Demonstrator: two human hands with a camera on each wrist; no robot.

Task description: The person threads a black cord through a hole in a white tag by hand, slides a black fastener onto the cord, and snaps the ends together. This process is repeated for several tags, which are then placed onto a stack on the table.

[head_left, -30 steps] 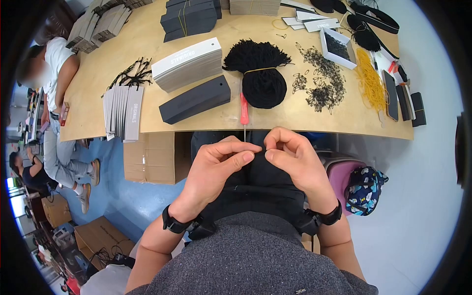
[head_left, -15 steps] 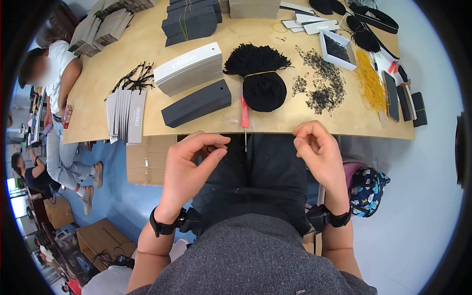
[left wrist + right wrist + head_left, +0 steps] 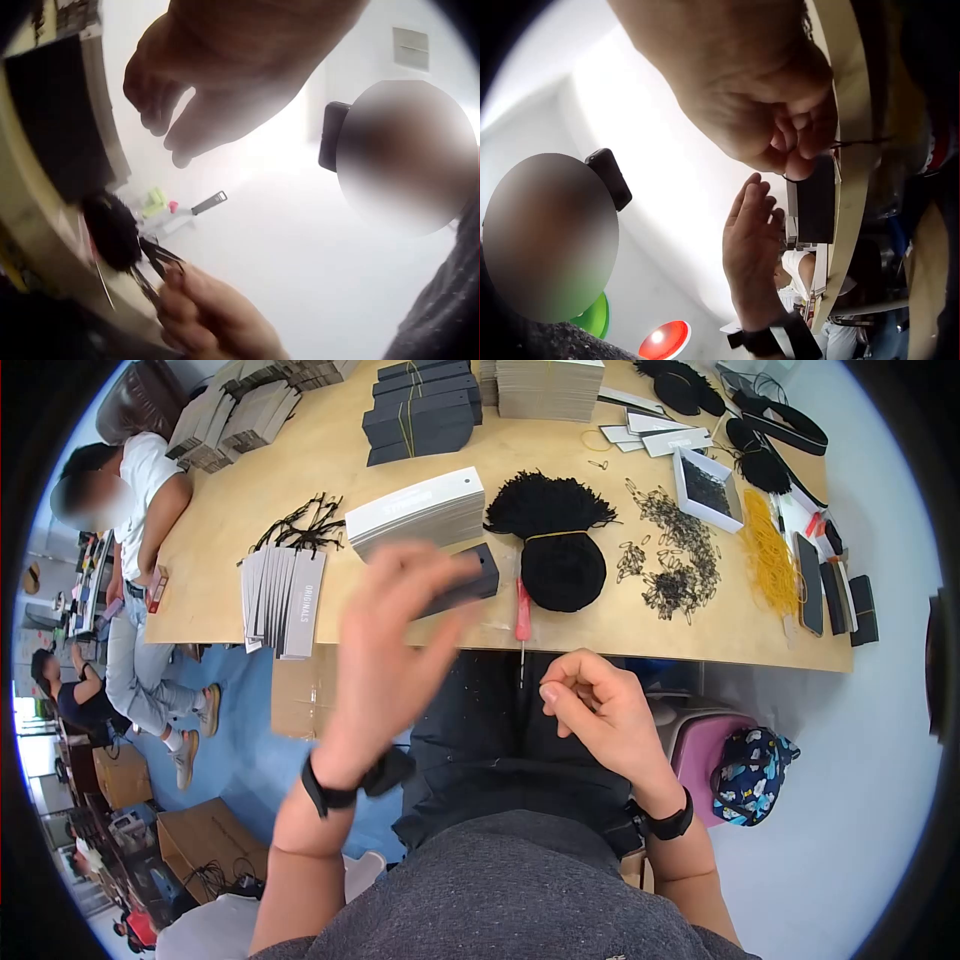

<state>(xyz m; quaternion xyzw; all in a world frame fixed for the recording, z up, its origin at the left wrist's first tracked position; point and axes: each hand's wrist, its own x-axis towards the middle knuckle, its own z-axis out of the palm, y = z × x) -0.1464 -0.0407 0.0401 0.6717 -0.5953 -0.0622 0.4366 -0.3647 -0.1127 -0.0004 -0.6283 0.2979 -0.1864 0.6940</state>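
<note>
Clearly, at the table (image 3: 205, 595), the left hand (image 3: 390, 650) shows extended fingers, apparently empty; the right hand (image 3: 605, 712), fingers curled, pinches a thin black cord (image 3: 859, 142), probably light, limp and slippery, best gripped near an end.

Small workshop handling hang tags in bulk

Across the top of the frame, a wooden worktable (image 3: 310, 460) carries banded stacks of dark tags (image 3: 440, 432), corded tags printed ORIGINALS (image 3: 283, 600), a bundle of black cords (image 3: 563, 572) and loose safety pins (image 3: 680, 580). At lower left, a cardboard box (image 3: 205, 835) stands on blue floor (image 3: 240, 730); a seated person (image 3: 155, 485) shows at upper left.
</note>
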